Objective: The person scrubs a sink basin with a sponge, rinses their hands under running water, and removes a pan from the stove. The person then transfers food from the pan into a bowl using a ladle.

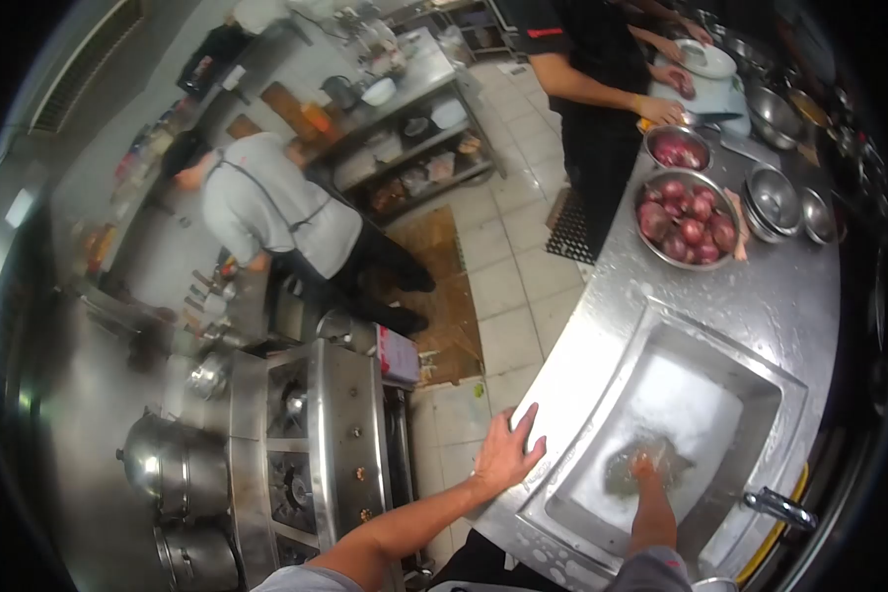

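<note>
My left hand point(508, 450) rests on the near-left edge of the steel counter point(587, 345), its fingers spread and holding nothing. Reaching down into the steel sink point(768, 419), my right hand point(649, 464) dips into cloudy water topped with white foam point(683, 393). Its fingers are hidden below the surface, so whatever they touch does not show. A patch of greyish water point(622, 472) breaks the foam around that hand. The chrome faucet point(779, 507) stands at the sink's right side.
Beyond the sink sit a bowl of red onions point(689, 219) and a smaller onion bowl point(678, 148). Stacked metal bowls point(774, 200) stand beside them. A co-worker in black point(592, 99) handles onions; another in grey point(276, 202) bends near the stove point(340, 444).
</note>
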{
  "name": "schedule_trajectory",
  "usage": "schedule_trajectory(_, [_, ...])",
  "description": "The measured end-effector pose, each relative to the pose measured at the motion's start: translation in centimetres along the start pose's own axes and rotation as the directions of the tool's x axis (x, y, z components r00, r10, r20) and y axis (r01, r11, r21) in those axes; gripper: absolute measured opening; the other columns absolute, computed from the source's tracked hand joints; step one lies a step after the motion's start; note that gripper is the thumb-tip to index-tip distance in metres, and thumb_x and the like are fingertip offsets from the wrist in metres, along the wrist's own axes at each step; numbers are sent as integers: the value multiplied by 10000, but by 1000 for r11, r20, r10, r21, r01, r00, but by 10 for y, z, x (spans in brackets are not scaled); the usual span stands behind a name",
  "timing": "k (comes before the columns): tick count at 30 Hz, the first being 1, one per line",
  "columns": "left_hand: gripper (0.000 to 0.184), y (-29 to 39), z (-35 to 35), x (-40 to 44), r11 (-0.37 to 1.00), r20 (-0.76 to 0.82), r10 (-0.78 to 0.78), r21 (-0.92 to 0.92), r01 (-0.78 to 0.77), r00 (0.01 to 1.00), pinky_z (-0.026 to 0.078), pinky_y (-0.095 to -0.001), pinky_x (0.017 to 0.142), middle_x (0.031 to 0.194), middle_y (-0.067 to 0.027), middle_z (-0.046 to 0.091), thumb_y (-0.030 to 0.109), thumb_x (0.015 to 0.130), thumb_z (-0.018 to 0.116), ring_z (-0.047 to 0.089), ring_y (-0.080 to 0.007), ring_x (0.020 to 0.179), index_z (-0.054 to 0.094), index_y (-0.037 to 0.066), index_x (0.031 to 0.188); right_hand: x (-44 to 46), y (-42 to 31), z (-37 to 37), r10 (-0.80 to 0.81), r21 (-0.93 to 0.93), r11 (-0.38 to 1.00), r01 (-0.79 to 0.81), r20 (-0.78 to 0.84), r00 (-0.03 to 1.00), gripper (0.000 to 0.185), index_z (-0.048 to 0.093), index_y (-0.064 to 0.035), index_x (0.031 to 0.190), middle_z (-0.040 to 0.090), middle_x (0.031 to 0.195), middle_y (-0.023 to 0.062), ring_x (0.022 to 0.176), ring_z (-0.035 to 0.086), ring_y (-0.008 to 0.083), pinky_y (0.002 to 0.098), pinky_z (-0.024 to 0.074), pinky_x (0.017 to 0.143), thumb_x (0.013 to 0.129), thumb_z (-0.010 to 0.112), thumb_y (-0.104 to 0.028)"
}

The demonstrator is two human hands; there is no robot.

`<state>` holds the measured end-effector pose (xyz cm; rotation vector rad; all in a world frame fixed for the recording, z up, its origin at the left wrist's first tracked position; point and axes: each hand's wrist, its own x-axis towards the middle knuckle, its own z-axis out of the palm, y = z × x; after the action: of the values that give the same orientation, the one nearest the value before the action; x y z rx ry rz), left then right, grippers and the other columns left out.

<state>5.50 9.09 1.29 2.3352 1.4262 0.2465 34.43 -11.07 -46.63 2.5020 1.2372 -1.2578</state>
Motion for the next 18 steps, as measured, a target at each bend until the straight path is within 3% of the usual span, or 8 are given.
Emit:
schedule_trajectory(3, [626,6,-6,3,999,18,-41,-19,42,999,438,-470,1001,1312,-302,441,365,912,621,479,-443,1171,441,120,1460,-79,-66,-120,5,-359,931,-69,-177,984,575,407,-90,1486,420,1534,82,1425,378,257,509,269,1181,998,438,-393])
schedule_trajectory(6, [631,2,-10,5,998,69,-36,-44,39,997,449,-465,985,1324,-280,436,359,912,624,480,-428,1167,431,127,1465,21,-6,-30,-130,-475,868,-141,-492,861,594,498,-146,1431,469,1492,105,1409,390,273,510,246,1188,933,537,-467])
schedule_trajectory(9, [635,-5,-5,7,999,89,-29,-17,31,996,462,-461,966,1325,-263,441,362,913,624,478,-412,1168,422,126,1467,32,-20,-59,-76,-412,911,-20,-215,974,583,505,-139,1420,479,1479,108,1397,403,270,505,255,1182,933,538,-458])
schedule_trajectory(11, [634,-11,-6,16,996,111,-86,15,84,990,469,-465,946,1325,-260,443,358,912,626,489,-405,1146,424,117,1462,33,-23,-52,-75,-414,910,8,-146,986,576,510,-135,1413,486,1470,110,1388,411,268,503,262,1178,934,538,-452])
schedule_trajectory(13, [625,-9,-1,9,1000,67,-12,-25,14,998,475,-463,930,1318,-272,443,347,915,624,504,-400,1111,429,107,1459,20,-16,-54,-63,-432,902,20,-86,994,568,514,-131,1406,493,1461,112,1380,419,267,500,268,1174,934,538,-447])
schedule_trajectory(15, [626,-8,0,7,994,135,-68,-71,78,989,479,-464,915,1301,-289,443,343,914,622,515,-398,1083,429,104,1460,15,-17,-53,-85,-440,896,59,-41,996,561,519,-126,1398,499,1452,114,1371,428,265,497,274,1169,934,539,-441])
schedule_trajectory(18, [635,-19,2,8,999,1,24,-32,-24,1000,480,-456,906,1259,-293,448,336,912,614,515,-399,1080,414,83,1459,42,-18,-50,-131,-448,885,125,17,991,551,526,-120,1388,510,1439,117,1358,440,262,493,283,1163,935,539,-433])
